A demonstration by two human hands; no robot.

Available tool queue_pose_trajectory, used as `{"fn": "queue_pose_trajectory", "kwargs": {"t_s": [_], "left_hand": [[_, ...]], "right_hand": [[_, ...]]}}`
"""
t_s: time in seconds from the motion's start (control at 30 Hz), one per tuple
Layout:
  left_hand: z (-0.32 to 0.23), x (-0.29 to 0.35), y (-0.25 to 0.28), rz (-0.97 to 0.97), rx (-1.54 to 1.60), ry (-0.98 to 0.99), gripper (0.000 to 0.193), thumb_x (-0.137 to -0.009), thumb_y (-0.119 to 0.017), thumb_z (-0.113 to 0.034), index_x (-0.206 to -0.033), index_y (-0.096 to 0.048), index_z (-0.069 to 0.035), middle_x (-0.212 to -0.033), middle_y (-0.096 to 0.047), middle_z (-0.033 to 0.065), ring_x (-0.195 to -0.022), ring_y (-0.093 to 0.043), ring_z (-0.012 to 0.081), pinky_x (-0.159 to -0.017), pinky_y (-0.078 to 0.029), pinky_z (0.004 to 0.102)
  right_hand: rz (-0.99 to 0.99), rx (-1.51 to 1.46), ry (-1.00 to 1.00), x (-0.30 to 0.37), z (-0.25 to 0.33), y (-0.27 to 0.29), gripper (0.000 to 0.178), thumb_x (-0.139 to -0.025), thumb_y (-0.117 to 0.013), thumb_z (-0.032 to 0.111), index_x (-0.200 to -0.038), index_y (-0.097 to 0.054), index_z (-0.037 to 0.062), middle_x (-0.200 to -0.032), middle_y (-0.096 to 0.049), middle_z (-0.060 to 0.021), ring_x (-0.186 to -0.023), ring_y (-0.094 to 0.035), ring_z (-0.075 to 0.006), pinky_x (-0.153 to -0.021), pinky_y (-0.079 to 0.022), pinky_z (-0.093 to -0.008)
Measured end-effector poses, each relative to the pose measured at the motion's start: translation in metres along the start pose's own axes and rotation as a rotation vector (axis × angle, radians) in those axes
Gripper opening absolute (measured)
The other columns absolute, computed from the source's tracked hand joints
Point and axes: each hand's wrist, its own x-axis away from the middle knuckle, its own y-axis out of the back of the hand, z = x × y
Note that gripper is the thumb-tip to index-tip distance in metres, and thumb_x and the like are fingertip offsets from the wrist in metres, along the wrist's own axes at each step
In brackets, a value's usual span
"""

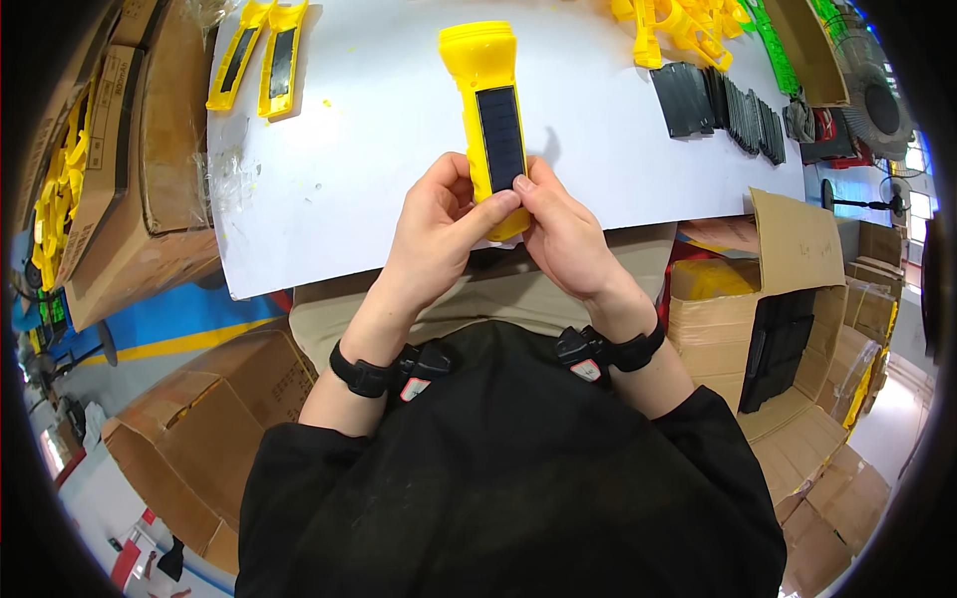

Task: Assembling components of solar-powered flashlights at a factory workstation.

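Between both hands, above the near part of the white table [339,199], I hold a yellow flashlight casing [478,60] with its wide head pointing away from me. A dark solar panel [500,135] lies along its upper face. My left hand [436,221] wraps the lower left side, thumb laid across the handle near its bottom end. On the other side my right hand [566,227] grips the handle, with its thumb pressed at the panel's lower right corner. The fingers beneath the casing are mostly hidden.
Two yellow casing pieces with dark panels [283,65] lie at the far left. Yellow parts [688,25] are heaped far right, beside a row of dark panels [688,100]. Cardboard boxes [179,130] flank the table; an open box [713,319] with black sheets stands right.
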Motion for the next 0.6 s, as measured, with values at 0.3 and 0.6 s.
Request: {"fn": "queue_pose_trajectory", "kwargs": {"t_s": [0.3, 0.6], "left_hand": [[-0.014, 0.001, -0.01, -0.08, 0.098, 0.115, 0.029, -0.082, -0.069, 0.0, -0.105, -0.051, 0.003, -0.096, -0.064, 0.0096, -0.085, -0.064, 0.0119, -0.077, -0.054, 0.0247], [-0.015, 0.003, -0.011, -0.123, 0.102, 0.115, 0.026, -0.081, -0.068, 0.002, -0.103, -0.053, 0.004, -0.094, -0.066, 0.0109, -0.086, -0.065, 0.0138, -0.077, -0.055, 0.0258]], "right_hand": [[0.08, 0.027, -0.05, 0.002, 0.014, 0.009, 0.032, -0.1, -0.045, 0.033, -0.111, -0.051, 0.0032, -0.096, -0.059, -0.0012, -0.086, -0.055, -0.0068, -0.077, -0.046, -0.022], [0.038, 0.005, 0.096, 0.002, 0.015, 0.006, 0.019, -0.098, -0.05, 0.023, -0.098, -0.05, 0.0038, -0.091, -0.058, -0.0014, -0.082, -0.054, -0.0051, -0.073, -0.047, -0.0219]]}}
